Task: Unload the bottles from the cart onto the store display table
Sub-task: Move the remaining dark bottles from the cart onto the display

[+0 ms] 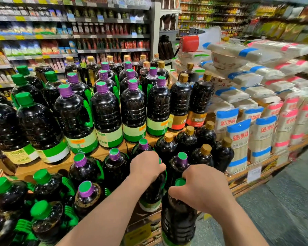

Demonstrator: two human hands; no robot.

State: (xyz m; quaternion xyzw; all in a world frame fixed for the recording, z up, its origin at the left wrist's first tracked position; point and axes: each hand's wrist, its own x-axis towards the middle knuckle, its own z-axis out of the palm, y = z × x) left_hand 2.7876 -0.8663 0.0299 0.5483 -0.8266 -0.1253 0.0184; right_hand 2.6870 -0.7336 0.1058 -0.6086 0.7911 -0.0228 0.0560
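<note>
My left hand (146,166) grips the top of a dark bottle (152,194) with a green handle, standing at the front edge of the display table (43,167). My right hand (203,188) grips the neck of another dark bottle (178,219) with a green cap, held in front of the table edge, lower than the first. Several dark sauce bottles with purple caps (100,87), green caps (24,99) and gold caps (183,77) stand in tiers on the table. The cart is out of view.
Stacked white noodle packs (238,137) with blue and pink bands fill a wooden pallet display on the right. Store shelves (69,36) with sauces line the back. A grey floor aisle (292,201) runs at the lower right. A bowl (226,61) sits atop noodle packs.
</note>
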